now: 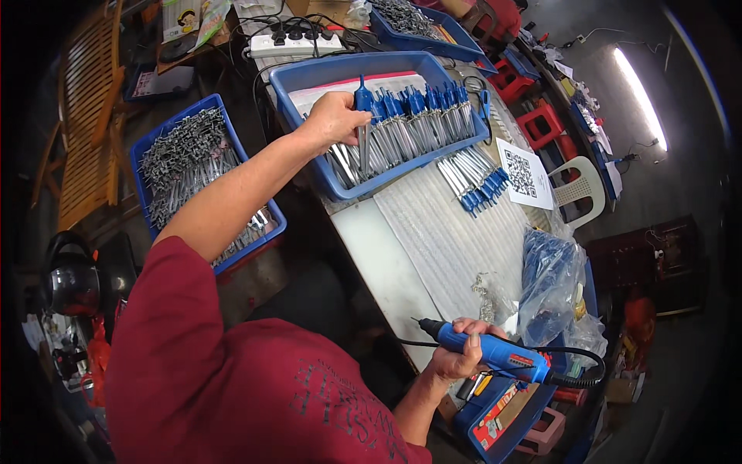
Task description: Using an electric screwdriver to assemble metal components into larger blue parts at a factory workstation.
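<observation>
My left hand (334, 120) reaches into a blue plastic bin (402, 175) and is closed on a metal rod with a blue end piece (362, 97), held upright at the near left of a row. Several similar blue-ended rods (425, 116) stand packed side by side in that bin. Lower right, the fingers of my right hand (457, 356) wrap round a blue electric screwdriver (510, 359), whose thin bit points left and whose cable loops off its back end. Beyond it, a loose group of blue-ended rods (473, 183) lies on a white foam sheet (440, 232).
Small metal parts (485, 295) lie near clear plastic bags (549, 267). A printed sheet (527, 175) rests at the table's right side. To the left stands a blue crate of metal parts (189, 147). A power strip (295, 45) with cables sits behind; a blue tray (473, 429) is lower right.
</observation>
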A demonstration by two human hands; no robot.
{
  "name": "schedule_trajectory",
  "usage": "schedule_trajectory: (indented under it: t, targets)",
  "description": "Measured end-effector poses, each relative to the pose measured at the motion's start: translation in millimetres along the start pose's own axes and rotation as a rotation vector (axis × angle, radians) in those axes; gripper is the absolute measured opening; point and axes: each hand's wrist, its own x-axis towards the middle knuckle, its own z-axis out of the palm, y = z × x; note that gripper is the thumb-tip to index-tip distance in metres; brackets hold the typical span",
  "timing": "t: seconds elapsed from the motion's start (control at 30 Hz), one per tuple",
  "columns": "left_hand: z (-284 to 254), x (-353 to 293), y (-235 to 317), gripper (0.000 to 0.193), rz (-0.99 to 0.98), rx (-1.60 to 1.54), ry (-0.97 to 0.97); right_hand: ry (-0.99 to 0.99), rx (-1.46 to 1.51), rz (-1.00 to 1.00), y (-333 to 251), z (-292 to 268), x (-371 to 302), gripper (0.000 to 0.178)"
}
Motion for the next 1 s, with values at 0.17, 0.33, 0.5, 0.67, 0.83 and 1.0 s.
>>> schedule_trajectory:
  t: [0.17,0.33,0.5,0.67,0.83,1.0]
  targets:
    - [-2,-3,1,0.014,-0.081,0.082,-0.043,0.000,0.014,0.004,0,-1,0,0.041]
    - [-9,-8,5,0.013,-0.129,0.068,-0.017,-0.001,0.017,-0.005,1,-2,0,0.043]
    - [-16,-27,25,0.014,0.054,0.414,0.112,-0.006,0.016,-0.006,0,-4,-1,0.043]
    - [-19,-16,17,0.015,0.762,1.005,0.329,-0.002,0.017,0.010,-2,-4,-2,0.043]
    - [-15,-1,15,0.015,0.810,1.303,0.187,-0.008,0.034,0.021,-1,-6,-3,0.044]
    - [-27,7,3,0.010,0.723,1.417,0.077,0.005,0.036,0.035,-2,-9,-3,0.044]
